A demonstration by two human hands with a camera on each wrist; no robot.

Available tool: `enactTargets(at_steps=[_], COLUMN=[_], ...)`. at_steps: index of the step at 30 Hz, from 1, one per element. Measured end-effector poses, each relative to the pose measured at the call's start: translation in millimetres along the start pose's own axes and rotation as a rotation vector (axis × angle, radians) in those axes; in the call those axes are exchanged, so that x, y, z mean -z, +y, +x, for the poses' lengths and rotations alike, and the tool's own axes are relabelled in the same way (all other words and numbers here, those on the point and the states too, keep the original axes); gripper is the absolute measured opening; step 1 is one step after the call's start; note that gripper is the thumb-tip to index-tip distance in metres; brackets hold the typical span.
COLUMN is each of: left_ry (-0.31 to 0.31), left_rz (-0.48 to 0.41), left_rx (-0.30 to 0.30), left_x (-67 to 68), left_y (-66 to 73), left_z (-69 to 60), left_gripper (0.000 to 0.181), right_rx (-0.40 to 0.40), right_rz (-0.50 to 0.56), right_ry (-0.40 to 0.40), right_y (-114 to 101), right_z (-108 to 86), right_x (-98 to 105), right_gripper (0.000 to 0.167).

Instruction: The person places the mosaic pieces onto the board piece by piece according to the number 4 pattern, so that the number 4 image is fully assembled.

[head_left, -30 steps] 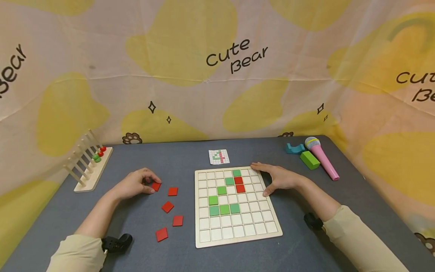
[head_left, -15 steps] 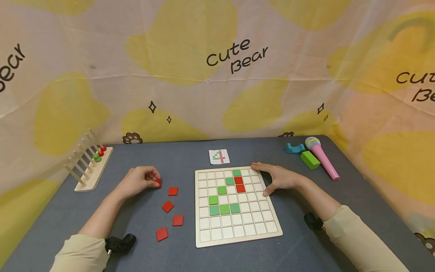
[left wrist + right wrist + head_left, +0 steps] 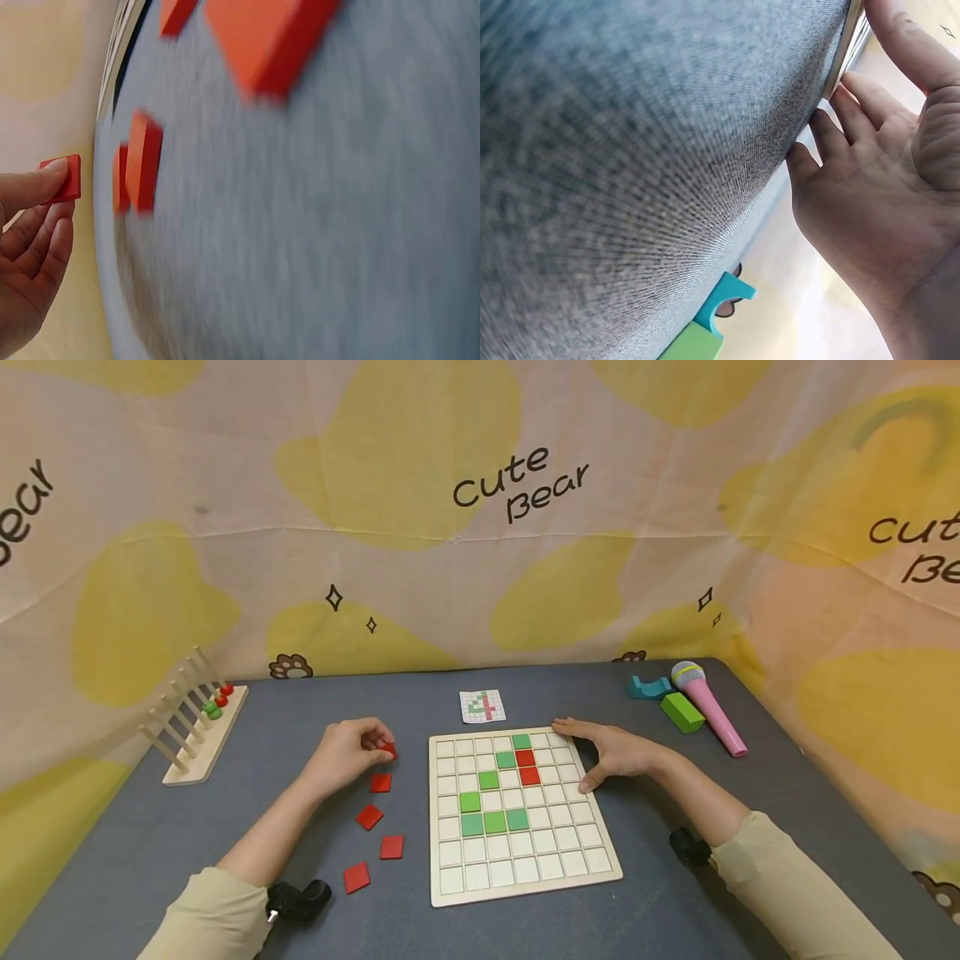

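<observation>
In the head view my left hand (image 3: 348, 756) pinches a red tile (image 3: 387, 750) between thumb and fingers, left of the grid board (image 3: 525, 893). The left wrist view shows that pinched tile (image 3: 72, 180) lifted off the table. Several other red tiles lie loose nearby, among them one just below the hand (image 3: 381, 783) and one lower down (image 3: 357, 877). Green tiles (image 3: 494, 822) and two red tiles (image 3: 528, 775) sit in the board's cells. My right hand (image 3: 618, 753) rests along the board's upper right edge, thumb and fingers spread.
A small patterned card (image 3: 482, 707) lies behind the board. At the back right are a pink microphone (image 3: 712, 706), a green block (image 3: 682, 712) and a blue curved block (image 3: 649, 687). A wooden peg rack (image 3: 217, 735) with red and green beads stands at the left.
My left hand has closed its pinch on the farthest red tile and carried it to the right, towards the board. My right hand has stayed at the board's edge.
</observation>
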State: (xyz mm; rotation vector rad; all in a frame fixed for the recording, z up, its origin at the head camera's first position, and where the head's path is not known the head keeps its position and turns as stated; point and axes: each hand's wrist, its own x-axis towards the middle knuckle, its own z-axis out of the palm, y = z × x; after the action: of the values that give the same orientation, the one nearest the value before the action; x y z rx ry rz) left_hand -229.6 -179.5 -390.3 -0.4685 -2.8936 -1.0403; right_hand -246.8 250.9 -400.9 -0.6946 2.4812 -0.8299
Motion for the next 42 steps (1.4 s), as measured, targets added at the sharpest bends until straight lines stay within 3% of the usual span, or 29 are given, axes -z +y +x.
enactTargets(at_steps=[9,24,42], left_ry=[-0.044,-0.028,-0.197], left_rz=[-0.048,-0.185,-0.170], left_rx=[-0.092,-0.025,-0.147], left_x=[-27.7,-72.8,-110.1], left_y=[39.8,89.6,130.8], left_z=[8.9,21.4,21.9], left_gripper=[0.013,0.011,0.009], right_rx=[-0.003,-0.009,0.017], right_rz=[0.001,0.009,0.007], right_ry=[-0.002,0.004,0.013], right_y=[1,-1,-4], right_z=[0.3,-0.6,-1.1], right_x=[-1,1,0], right_gripper=[0.109,0.110,0.108])
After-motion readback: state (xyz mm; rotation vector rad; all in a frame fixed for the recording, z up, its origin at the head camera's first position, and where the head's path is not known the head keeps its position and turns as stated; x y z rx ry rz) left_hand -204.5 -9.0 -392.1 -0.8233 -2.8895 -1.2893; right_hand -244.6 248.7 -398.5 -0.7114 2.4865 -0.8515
